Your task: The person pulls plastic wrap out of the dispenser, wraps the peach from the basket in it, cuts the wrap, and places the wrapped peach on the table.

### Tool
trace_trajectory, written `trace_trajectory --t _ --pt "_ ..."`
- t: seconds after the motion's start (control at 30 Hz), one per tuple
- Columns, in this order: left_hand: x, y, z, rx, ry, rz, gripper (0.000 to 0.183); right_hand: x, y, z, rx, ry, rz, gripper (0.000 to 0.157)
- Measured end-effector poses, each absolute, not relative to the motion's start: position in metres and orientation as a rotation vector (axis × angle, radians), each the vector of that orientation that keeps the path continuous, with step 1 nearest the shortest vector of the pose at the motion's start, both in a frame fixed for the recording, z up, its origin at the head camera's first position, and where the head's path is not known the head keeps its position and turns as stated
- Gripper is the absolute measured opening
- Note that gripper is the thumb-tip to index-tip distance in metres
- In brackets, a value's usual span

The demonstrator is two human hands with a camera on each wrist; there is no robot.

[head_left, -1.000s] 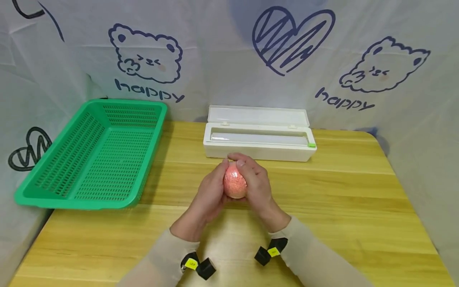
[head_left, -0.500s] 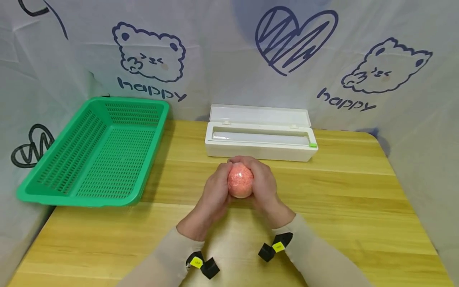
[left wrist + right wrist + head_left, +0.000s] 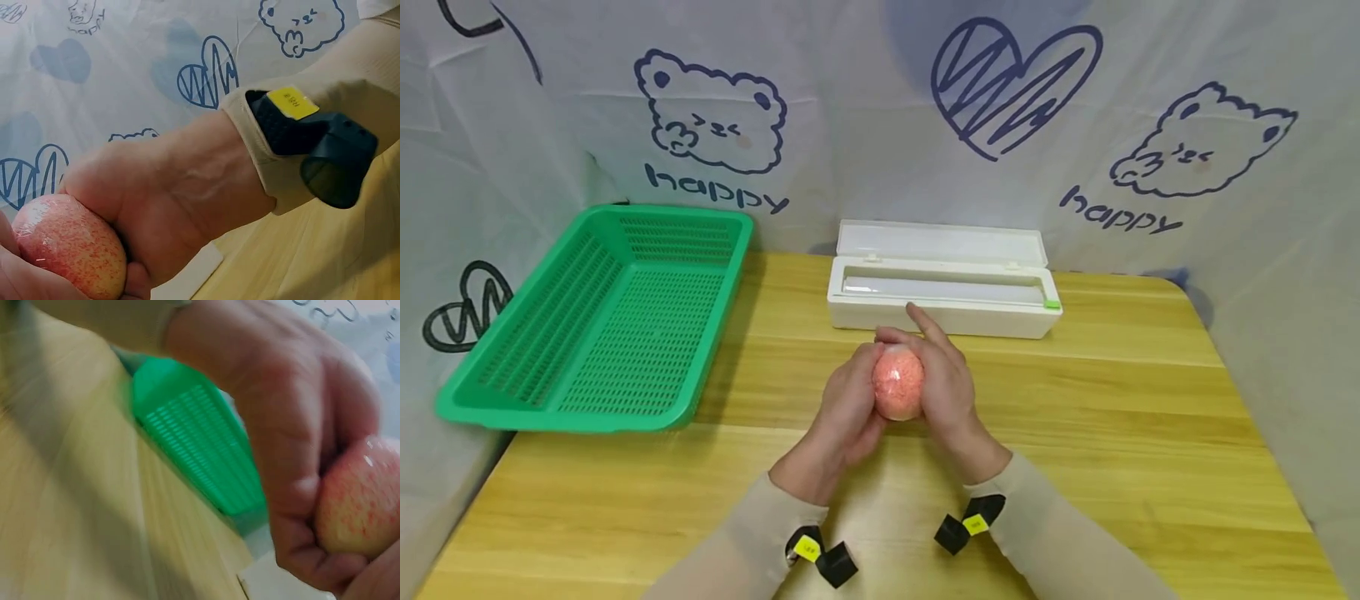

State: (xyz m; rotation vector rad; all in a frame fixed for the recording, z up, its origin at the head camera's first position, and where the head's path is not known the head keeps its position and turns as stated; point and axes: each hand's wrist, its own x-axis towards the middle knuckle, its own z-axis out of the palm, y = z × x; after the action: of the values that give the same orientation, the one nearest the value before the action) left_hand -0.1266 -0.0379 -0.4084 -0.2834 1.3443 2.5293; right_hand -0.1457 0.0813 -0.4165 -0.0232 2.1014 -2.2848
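In the head view, a round pink-red apple (image 3: 898,383) with a glossy, film-like sheen is cupped between both hands above the table. My left hand (image 3: 846,400) grips it from the left, its thumb along the upper side. From the right, my right hand (image 3: 951,396) holds it with the palm against it and one finger pointing forward. Red speckles on yellow show on the apple (image 3: 69,250) in the left wrist view, where the right hand (image 3: 150,194) wraps its far side. The right wrist view shows the left hand (image 3: 287,425) curled against it.
Behind the hands stands a white cling film box (image 3: 940,321), lid raised, a roll inside and a green slider at its right end. A green mesh basket (image 3: 715,333) sits at the left. The wooden table (image 3: 1150,433) meets a white printed cloth (image 3: 865,125) at the back.
The hands have shifted slightly right while turning and re-gripping the apple. A right-hand finger has lifted off and straightened forward. Box and basket have stayed put.
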Motion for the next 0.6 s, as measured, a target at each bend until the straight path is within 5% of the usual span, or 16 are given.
trace_trajectory --t 0.17,0.4,0.6 --pt "-0.127 -0.043 -0.408 -0.254 1.247 2.521 0.044 -0.148 0.088 -0.419 -0.045 1.819 -2.428 0.049" --pt "-0.13 -0.051 -0.409 -0.162 1.533 2.28 0.062 -0.137 0.088 -0.428 -0.286 2.43 -2.181 0.045" --pt "-0.136 -0.062 -0.41 -0.015 1.977 1.919 0.071 -0.133 0.082 -0.433 -0.189 2.499 -2.182 0.043"
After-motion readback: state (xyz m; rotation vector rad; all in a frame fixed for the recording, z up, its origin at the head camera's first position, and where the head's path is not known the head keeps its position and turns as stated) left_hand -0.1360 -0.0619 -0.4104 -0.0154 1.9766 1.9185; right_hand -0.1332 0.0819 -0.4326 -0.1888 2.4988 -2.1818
